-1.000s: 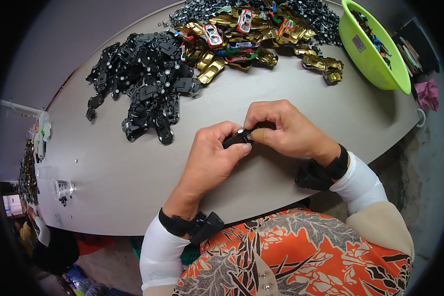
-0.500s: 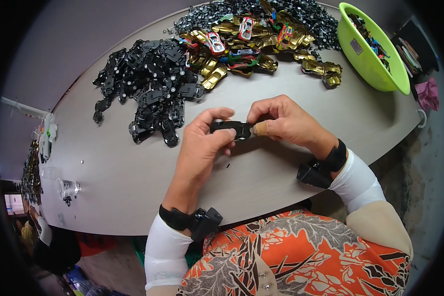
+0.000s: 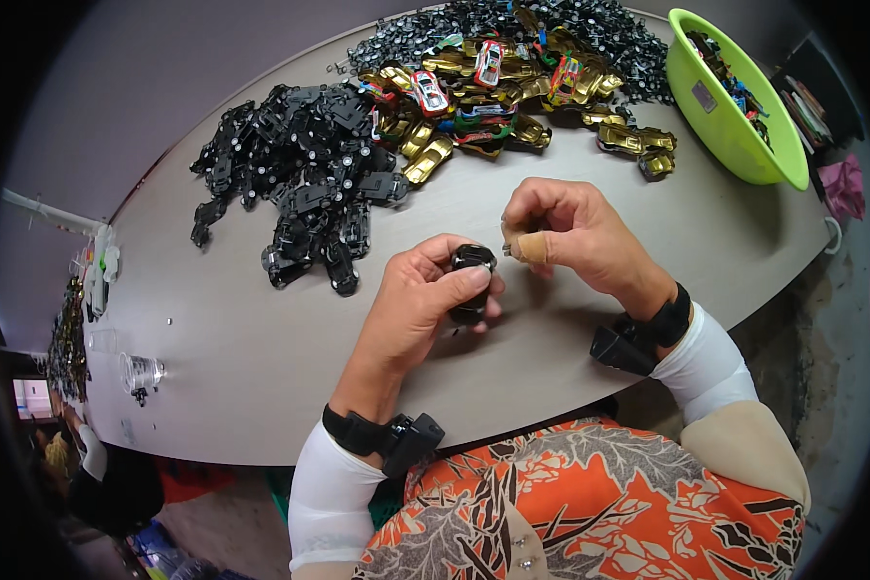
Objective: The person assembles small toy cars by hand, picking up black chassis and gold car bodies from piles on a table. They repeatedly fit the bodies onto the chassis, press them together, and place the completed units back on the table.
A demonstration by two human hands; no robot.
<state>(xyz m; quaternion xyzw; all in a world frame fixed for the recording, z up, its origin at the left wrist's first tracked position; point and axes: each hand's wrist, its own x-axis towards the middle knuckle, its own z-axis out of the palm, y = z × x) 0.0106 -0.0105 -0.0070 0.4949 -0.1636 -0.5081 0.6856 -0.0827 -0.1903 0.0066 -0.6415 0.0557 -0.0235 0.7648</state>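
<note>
Holding, left hand: the left hand (image 3: pixel 414 298) has its fingers clamped around a black toy car base (image 3: pixel 474 257), above the middle of the counter (image 3: pixel 251 396).
Pinching, right hand: the right hand (image 3: pixel 582 230) is just right of the car base and apart from it, thumb and fingers together on a small piece (image 3: pixel 508 250), too tiny to make out. A tan wrap (image 3: pixel 531 246) covers the thumb.
Counter: pale grey and smooth.
Far left: a pile of black car bases (image 3: pixel 304 159).
Far middle: gold and multicoloured car bodies (image 3: pixel 429 160), with small dark parts (image 3: pixel 396 43) spread behind them.
Far right: a lime-green basin (image 3: pixel 718 118) of mixed pieces.
Left side: a clear plastic cup (image 3: pixel 141 371).
Room: a plain greyish wall (image 3: pixel 174 82) beyond; a pink bag (image 3: pixel 843 187) off the right end; another person's pale sleeve (image 3: pixel 94 454) at near left.
</note>
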